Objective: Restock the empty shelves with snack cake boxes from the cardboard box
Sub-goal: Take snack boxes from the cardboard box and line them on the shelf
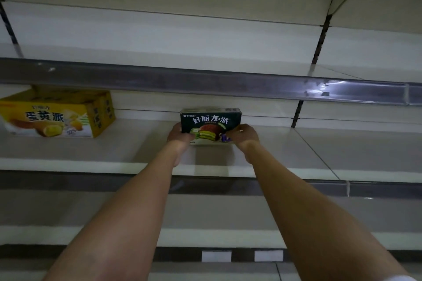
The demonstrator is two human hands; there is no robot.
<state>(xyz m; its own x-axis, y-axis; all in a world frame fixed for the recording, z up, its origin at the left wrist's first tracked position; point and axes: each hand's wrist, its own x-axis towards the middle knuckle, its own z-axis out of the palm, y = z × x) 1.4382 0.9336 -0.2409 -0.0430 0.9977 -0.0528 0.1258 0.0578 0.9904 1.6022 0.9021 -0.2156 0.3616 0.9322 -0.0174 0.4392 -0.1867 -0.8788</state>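
Note:
A dark green snack cake box (211, 121) stands upright on the middle shelf (285, 150), its printed front facing me, set back near the rear panel. My left hand (179, 133) grips its lower left end and my right hand (243, 134) grips its lower right end. Both arms reach straight in over the shelf's front edge. A larger yellow snack cake box (57, 114) sits on the same shelf at the far left, well apart from the green one. The cardboard box is out of view.
The shelf above has a grey price rail (205, 80) along its front that overhangs the reach. A lower shelf (217, 238) carries two white price tags (216, 255). Black slotted uprights (319, 41) divide the bays.

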